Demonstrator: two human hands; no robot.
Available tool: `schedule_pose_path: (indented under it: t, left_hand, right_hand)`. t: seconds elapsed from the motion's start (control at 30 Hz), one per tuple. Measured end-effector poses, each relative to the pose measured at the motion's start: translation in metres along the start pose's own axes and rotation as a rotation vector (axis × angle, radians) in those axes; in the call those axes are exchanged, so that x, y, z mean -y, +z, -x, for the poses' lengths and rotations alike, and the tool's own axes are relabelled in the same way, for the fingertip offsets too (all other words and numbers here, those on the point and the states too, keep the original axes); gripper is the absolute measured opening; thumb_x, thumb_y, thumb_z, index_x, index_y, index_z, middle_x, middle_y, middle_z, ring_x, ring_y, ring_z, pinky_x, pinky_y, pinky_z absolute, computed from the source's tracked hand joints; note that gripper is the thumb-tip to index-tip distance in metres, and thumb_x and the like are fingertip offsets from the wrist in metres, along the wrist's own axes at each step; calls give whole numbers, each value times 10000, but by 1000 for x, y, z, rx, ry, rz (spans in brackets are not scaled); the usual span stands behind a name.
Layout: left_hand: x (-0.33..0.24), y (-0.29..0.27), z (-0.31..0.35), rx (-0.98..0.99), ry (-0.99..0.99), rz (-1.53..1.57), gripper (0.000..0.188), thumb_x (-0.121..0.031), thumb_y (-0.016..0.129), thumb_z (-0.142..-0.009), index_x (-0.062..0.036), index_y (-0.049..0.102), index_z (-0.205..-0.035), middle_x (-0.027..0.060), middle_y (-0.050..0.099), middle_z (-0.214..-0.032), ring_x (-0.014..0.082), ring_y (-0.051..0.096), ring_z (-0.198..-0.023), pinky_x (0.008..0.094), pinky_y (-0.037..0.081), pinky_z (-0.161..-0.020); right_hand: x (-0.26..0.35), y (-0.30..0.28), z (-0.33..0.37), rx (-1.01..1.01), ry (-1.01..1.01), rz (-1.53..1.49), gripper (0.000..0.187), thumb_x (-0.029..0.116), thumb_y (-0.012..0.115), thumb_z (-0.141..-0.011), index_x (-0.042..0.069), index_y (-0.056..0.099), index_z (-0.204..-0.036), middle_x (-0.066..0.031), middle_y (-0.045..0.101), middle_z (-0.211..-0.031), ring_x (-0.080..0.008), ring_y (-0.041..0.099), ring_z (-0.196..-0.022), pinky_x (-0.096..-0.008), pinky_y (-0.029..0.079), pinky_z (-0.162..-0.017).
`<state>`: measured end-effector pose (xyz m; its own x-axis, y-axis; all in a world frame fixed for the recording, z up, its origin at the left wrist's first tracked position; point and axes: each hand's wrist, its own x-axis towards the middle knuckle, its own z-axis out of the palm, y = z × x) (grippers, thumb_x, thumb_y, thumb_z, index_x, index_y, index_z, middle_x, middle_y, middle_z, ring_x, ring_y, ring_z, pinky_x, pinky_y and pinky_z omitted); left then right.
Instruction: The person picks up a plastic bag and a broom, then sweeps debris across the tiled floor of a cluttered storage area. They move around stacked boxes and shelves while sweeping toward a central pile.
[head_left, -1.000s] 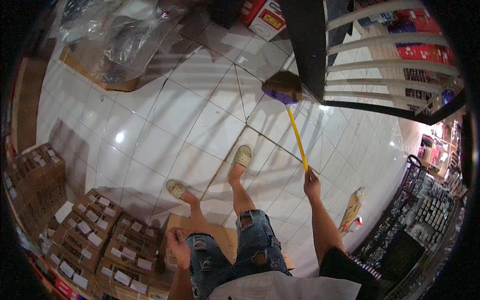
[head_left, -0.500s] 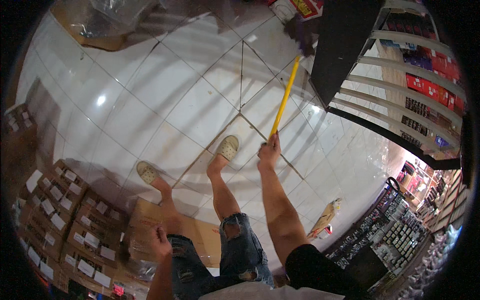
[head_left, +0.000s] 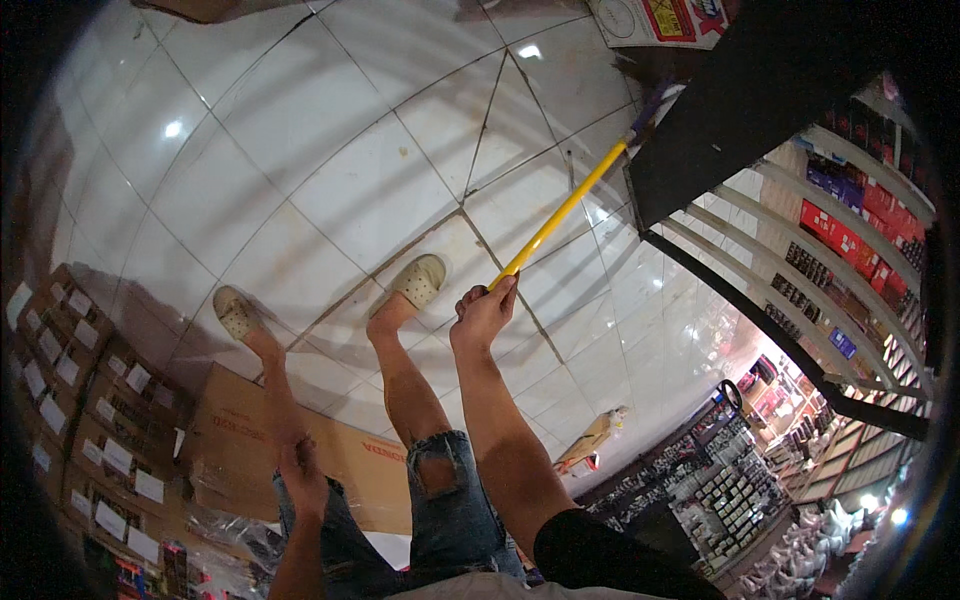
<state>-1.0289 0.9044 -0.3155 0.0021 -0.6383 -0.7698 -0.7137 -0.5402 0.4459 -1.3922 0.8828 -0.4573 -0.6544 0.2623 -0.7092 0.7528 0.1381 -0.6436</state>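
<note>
My right hand [head_left: 484, 318] is closed round the yellow handle of a broom [head_left: 565, 218]. The handle slants up and to the right, away from me. Its purple head [head_left: 650, 112] is at the floor beside the black panel of a shelf unit [head_left: 720, 120], which partly hides it; the bristles are dim and blurred. My left hand [head_left: 303, 482] hangs low by my left knee, its fingers loosely curled, with nothing visible in them. White floor tiles [head_left: 335, 200] with dark joints lie under my sandalled feet.
Stacked cardboard cartons [head_left: 115, 455] with white labels stand at the left. A large flat carton [head_left: 235, 425] lies behind my feet. A slatted rack of boxed goods [head_left: 830, 240] is on the right. A brown package [head_left: 595, 440] lies on the floor, right of my arm. A white printed box [head_left: 650, 22] stands at the far side.
The broom's head has swung right toward the black panel, and its handle slants more. My right hand has shifted left in view. My view has turned; my left hand still hangs low.
</note>
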Motion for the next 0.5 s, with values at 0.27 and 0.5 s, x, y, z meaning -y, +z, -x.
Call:
schedule_pose_path:
  t: [0.27, 0.5]
  left_hand:
    - [-14, 16, -10, -51, 13, 172, 133, 16, 502, -986, 15, 554, -1108, 89, 606, -991, 183, 580, -926, 316, 474, -857]
    - [12, 5, -30, 6, -130, 38, 138, 5, 494, -995, 8, 552, -1120, 80, 586, -989, 174, 564, -912, 309, 473, -846]
  right_hand:
    - [84, 105, -165, 125, -546, -47, 464, 301, 434, -1075, 54, 375, -1464, -6, 377, -638, -104, 371, -437, -292, 332, -354]
    - [214, 125, -359, 46, -678, 338, 367, 321, 434, -1059, 62, 514, -1307, -55, 547, -721, -200, 486, -455, -356, 401, -381]
